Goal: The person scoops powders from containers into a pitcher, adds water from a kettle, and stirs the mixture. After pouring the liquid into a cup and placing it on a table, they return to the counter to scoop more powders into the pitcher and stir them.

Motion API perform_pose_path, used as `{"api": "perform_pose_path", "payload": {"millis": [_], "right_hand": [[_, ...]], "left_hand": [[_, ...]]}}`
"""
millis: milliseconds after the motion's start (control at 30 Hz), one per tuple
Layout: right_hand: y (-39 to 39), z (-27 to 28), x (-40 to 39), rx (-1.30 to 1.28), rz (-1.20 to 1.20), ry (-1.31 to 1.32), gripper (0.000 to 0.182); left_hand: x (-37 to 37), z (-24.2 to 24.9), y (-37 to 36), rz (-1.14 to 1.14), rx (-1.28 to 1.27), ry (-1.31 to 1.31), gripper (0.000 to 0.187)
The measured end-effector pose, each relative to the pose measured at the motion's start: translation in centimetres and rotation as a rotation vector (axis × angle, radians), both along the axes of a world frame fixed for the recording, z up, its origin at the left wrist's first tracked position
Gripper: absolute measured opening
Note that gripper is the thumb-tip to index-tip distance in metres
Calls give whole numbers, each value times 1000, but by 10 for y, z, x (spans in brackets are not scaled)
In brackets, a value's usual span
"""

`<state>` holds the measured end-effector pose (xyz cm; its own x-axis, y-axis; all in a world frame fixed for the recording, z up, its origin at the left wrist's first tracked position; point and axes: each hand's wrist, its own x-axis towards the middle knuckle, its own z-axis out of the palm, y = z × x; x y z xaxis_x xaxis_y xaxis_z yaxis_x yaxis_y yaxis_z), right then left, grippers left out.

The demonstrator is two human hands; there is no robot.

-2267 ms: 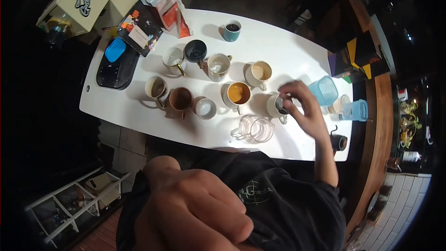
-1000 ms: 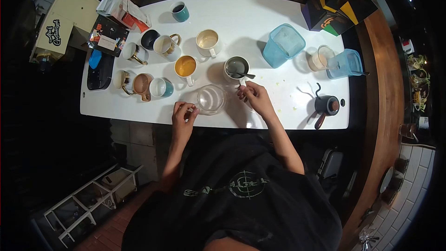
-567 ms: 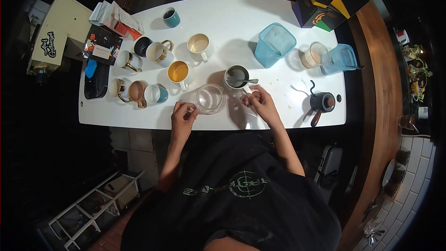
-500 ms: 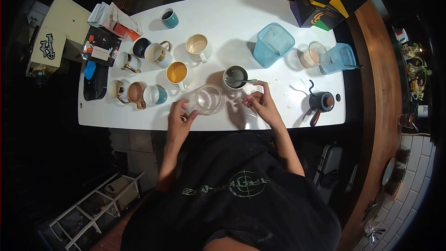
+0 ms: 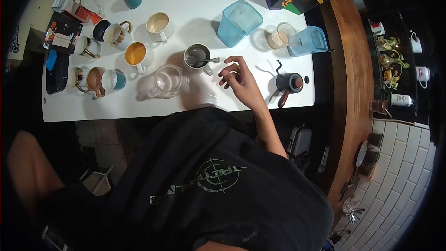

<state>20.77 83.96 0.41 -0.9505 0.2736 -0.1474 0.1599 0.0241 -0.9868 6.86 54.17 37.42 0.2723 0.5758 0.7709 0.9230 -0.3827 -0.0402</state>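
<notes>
My right hand [image 5: 240,80] hovers over the white table with its fingers loosely bent and apart, holding nothing. Just left of it stands a mug [image 5: 197,66] with a grey inside, and a metal spoon [image 5: 209,60] leans out over its rim. A clear glass jug [image 5: 167,80] sits beside that mug, untouched. Behind the jug is a white mug with a yellow inside [image 5: 136,54]. My left arm [image 5: 30,167] is bent at the lower left, away from the table; the left hand itself cannot be seen.
Several mugs crowd the table's left side, among them a brown mug [image 5: 95,80]. A blue plastic container [image 5: 238,23] stands at the back. To the right are a glass [image 5: 281,36], a smaller blue container [image 5: 307,42] and a dark gooseneck kettle [image 5: 289,83].
My left hand has left the glass jug and gone out of view to the left. My right hand has come away from the mug with the spoon. The camera view has turned to the right.
</notes>
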Motion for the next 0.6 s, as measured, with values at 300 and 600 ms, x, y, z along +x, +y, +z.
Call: {"api": "perform_pose_path", "payload": {"millis": [300, 600], "right_hand": [[9, -6, 15, -90, -1, 22, 23], [30, -7, 24, -65, 1, 19, 20]], "left_hand": [[-14, -8, 37, 29, -20, 43, 53], [-14, -5, 54, 32, -21, 85, 53]]}}
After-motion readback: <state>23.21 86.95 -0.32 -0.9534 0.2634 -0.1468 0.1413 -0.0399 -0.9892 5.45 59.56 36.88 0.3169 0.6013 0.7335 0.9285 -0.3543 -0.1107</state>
